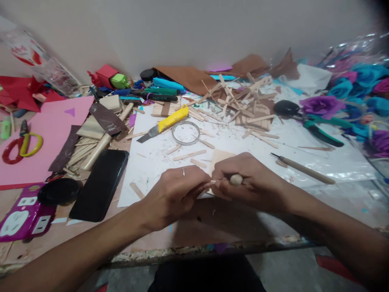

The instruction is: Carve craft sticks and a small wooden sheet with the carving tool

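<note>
Near the front of the white sheet, my left hand (180, 188), with a ring on one finger, is closed in a pinch. A short bit of thin pale wooden stick (213, 181) shows between its fingertips and my right hand. My right hand (246, 178) is wrapped round a wooden-handled tool (236, 179); only the rounded butt of its handle shows, and the working end is hidden. Both hands meet at the fingertips, above a flat piece of pale wood (220, 156). Just beyond them lie craft sticks (190, 155), a metal ring (186, 133) and a yellow utility knife (170, 121).
A wooden-handled carving tool (306, 169) and green-handled pliers (323, 132) lie to the right. A pile of craft sticks (240, 101) is at the back. On the left are a black phone (99, 184), scissors (22, 144) and a purple case (27, 211). The table's edge (170, 254) is close.
</note>
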`<state>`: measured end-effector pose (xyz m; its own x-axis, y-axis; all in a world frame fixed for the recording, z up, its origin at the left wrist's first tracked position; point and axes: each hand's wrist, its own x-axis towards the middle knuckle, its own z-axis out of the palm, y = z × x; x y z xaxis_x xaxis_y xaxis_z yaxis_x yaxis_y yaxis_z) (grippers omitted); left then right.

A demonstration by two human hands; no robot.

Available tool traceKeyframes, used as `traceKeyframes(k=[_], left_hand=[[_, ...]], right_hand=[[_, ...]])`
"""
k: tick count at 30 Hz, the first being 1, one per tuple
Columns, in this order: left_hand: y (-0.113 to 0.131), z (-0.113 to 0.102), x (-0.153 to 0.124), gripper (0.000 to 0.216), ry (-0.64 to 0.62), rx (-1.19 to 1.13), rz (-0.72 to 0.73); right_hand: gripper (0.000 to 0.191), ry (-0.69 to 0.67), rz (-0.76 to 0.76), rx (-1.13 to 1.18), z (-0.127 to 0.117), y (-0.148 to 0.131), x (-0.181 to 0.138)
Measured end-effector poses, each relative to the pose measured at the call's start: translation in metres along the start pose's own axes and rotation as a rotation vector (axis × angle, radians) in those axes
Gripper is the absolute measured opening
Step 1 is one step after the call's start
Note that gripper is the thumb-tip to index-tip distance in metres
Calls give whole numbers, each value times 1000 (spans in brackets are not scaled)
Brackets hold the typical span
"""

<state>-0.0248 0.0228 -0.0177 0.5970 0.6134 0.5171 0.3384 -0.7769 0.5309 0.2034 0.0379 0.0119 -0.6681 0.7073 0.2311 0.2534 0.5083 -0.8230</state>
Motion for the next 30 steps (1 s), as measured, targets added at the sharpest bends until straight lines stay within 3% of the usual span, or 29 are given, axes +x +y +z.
traceKeyframes(k=[7,12,17,21,23,26,30], left_hand=[[-3,1,-2,14,-34,48,-2],[-2,-1,3,5,10,35,-93],[-6,-1,4,12,-130,-73,-235],[-6,-1,3,15,-151,-160,-329],[-5,-2,4,14,-178,-169,-344],[-3,-4,6,15,-201,-145,-339],[-4,-5,5,15,-209,-136,-337]], right_hand=[[21,12,45,-9,3,-1,1],[16,89,36,-254,0,1,3],[16,-141,101,-402,-12,3,1],[13,-178,105,-445,-15,6,1],[16,-128,86,-453,-16,6,2],[24,83,36,-363,-16,3,2],[36,365,-6,3,-16,-1,0]])
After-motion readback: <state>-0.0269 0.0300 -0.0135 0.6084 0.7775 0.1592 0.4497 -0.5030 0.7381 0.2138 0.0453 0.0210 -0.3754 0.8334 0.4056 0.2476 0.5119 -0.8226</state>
